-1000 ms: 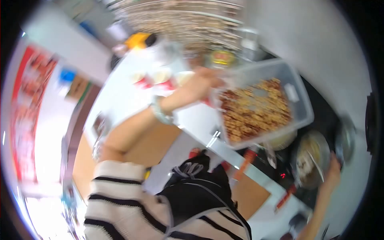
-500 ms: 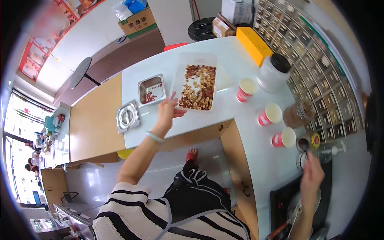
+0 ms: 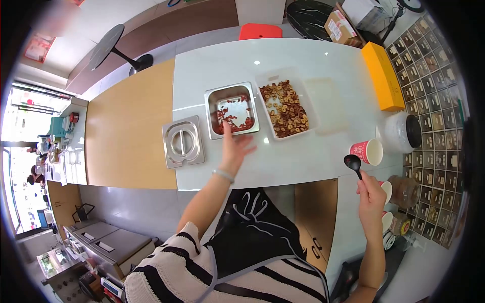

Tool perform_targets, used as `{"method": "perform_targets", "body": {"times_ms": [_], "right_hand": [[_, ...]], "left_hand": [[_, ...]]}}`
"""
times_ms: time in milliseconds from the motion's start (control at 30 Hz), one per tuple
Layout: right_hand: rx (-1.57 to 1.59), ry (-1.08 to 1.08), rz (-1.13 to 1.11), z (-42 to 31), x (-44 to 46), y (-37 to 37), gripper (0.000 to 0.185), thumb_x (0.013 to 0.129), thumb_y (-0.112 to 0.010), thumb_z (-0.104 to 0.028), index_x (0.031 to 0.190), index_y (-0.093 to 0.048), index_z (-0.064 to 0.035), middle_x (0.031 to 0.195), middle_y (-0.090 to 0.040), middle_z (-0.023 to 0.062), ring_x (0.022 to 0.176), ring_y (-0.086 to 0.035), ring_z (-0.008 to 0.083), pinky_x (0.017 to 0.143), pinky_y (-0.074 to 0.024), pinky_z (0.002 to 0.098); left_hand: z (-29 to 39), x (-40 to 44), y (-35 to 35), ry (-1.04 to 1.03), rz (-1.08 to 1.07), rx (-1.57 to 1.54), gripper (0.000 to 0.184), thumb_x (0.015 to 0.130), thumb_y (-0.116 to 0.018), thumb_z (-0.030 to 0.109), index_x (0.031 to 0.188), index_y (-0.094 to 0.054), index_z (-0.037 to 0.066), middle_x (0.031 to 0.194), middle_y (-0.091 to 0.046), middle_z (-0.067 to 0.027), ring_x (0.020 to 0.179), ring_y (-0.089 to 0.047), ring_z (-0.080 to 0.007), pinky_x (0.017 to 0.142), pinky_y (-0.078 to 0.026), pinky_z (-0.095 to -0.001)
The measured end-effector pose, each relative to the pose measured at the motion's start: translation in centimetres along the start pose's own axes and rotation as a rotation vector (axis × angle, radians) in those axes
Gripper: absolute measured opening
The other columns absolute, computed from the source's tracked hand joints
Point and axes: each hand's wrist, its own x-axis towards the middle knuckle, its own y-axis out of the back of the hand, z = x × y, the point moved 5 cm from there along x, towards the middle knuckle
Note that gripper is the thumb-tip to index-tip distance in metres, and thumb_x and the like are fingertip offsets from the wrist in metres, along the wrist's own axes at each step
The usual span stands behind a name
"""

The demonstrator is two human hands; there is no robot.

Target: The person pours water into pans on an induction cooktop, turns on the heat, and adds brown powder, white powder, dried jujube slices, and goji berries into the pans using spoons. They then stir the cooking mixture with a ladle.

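My left hand [image 3: 236,150] is open, its fingers spread, just in front of a square metal pan [image 3: 207,113]. Small red dried pieces [image 3: 237,121] lie scattered in the pan. Right of it, a translucent plastic tray [image 3: 312,108] carries many dried brown ring-shaped slices [image 3: 287,108]. A black spoon [image 3: 352,162] is gripped by its handle in my right hand [image 3: 371,194], bowl upward, over the counter. Close to the spoon stands a red-and-white paper cup [image 3: 359,150]. Whether the spoon's bowl contains anything, I cannot tell.
A metal lid [image 3: 183,142] lies left of the pan. Two more paper cups [image 3: 386,192] stand partly behind my right hand, near a brown-filled jar [image 3: 405,192]. A white jar with black lid [image 3: 396,132] and a yellow box [image 3: 382,76] line the right side by small drawers [image 3: 429,101].
My right hand has brought the spoon away from the small jar and beside the front paper cup. My left hand has shifted from the tray's corner to the metal pan. The view has turned.
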Motion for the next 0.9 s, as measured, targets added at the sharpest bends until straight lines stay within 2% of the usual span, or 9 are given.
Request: {"method": "perform_targets", "body": {"times_ms": [67,200,267,367,467,533,633,733,900], "right_hand": [[-0.02,0.022,-0.024,-1.0,0.7,-0.2,0.024,0.089,-0.055,-0.002,0.113,-0.06,0.0008,0.069,-0.047,0.0088,0.06,-0.049,0.0162,0.055,-0.0391,0.0287],[-0.124,0.125,0.022,-3.2,2.0,0.2,0.027,0.088,-0.056,-0.001,0.114,-0.06,0.0001,0.069,-0.048,0.0099,0.059,-0.051,0.0204,0.054,-0.0384,0.0299],[-0.211,0.222,0.091,-5.5,2.5,0.4,0.029,0.085,-0.057,0.001,0.114,-0.06,0.0,0.069,-0.049,0.0097,0.058,-0.051,0.0223,0.054,-0.0382,0.0316],[-0.432,0.547,0.232,-10.3,3.4,-0.1,0.035,0.079,-0.06,0.001,0.113,-0.062,-0.0009,0.068,-0.049,0.0074,0.056,-0.049,0.0217,0.053,-0.0377,0.0337],[-0.592,0.674,0.286,-12.6,4.3,-1.9,0.039,0.072,-0.063,-0.004,0.111,-0.063,-0.0015,0.068,-0.046,0.004,0.055,-0.048,0.0158,0.051,-0.0364,0.0308],[-0.808,0.589,0.259,-11.5,3.9,-2.5,0.041,0.07,-0.064,-0.006,0.11,-0.063,-0.0008,0.068,-0.046,0.0026,0.056,-0.049,0.0134,0.05,-0.0363,0.0287],[-1.113,0.358,0.106,-6.9,0.4,-1.8,0.046,0.067,-0.065,-0.008,0.112,-0.062,0.0023,0.069,-0.046,0.0013,0.058,-0.049,0.0119,0.05,-0.0375,0.027],[-1.082,0.103,0.079,-2.2,-5.2,1.2,0.047,0.068,-0.063,-0.009,0.113,-0.06,0.0031,0.071,-0.048,0.0027,0.058,-0.052,0.0133,0.051,-0.04,0.027],[-0.828,-0.14,0.126,0.3,-15.9,4.5,0.045,0.07,-0.061,-0.009,0.113,-0.059,0.0036,0.078,-0.053,0.0058,0.061,-0.059,0.0171,0.054,-0.0467,0.0293]], "left_hand": [[0.9,4.6,2.4,-0.055,0.098,-0.088,0.049,0.091,-0.051,0.038,0.121,-0.041,0.0,0.118,-0.051,-0.0202,0.102,-0.057,-0.0372,0.089,-0.046,-0.0603],[5.3,1.5,2.5,-0.308,0.199,0.047,0.034,0.081,-0.05,0.008,0.115,-0.048,0.004,0.107,-0.058,-0.0125,0.096,-0.061,-0.0292,0.085,-0.051,-0.0525],[8.7,-1.4,2.1,-0.413,0.065,0.223,0.032,0.08,-0.053,0.007,0.112,-0.05,0.004,0.108,-0.058,-0.0107,0.097,-0.06,-0.0241,0.084,-0.051,-0.045],[12.7,-4.8,0.6,-0.507,0.017,0.609,0.033,0.081,-0.052,0.006,0.114,-0.05,0.004,0.111,-0.058,-0.0101,0.1,-0.058,-0.0206,0.086,-0.048,-0.0373],[11.5,-9.9,-6.0,-0.418,-0.336,0.694,0.038,0.082,-0.052,0.007,0.12,-0.049,0.003,0.115,-0.057,-0.0096,0.105,-0.055,-0.0193,0.091,-0.044,-0.0323],[7.9,-13.3,-11.0,-0.343,-0.567,0.781,0.045,0.091,-0.048,0.019,0.132,-0.042,0.0,0.123,-0.054,-0.0102,0.112,-0.051,-0.0188,0.096,-0.04,-0.0328],[1.7,-16.6,-15.9,-0.133,-0.875,0.768,0.048,0.097,-0.048,0.027,0.135,-0.038,0.0,0.125,-0.052,-0.0085,0.116,-0.047,-0.0159,0.101,-0.036,-0.0324],[-4.6,-19.5,-19.6,0.05,-1.117,0.833,0.048,0.1,-0.044,0.033,0.133,-0.039,0.0,0.122,-0.054,-0.008,0.11,-0.051,-0.0141,0.095,-0.043,-0.0306],[-15.7,-26.5,-23.2,0.385,-1.372,0.997,0.051,0.1,-0.039,0.041,0.132,-0.041,0.001,0.122,-0.055,-0.0082,0.108,-0.054,-0.0138,0.093,-0.045,-0.0301]]}}
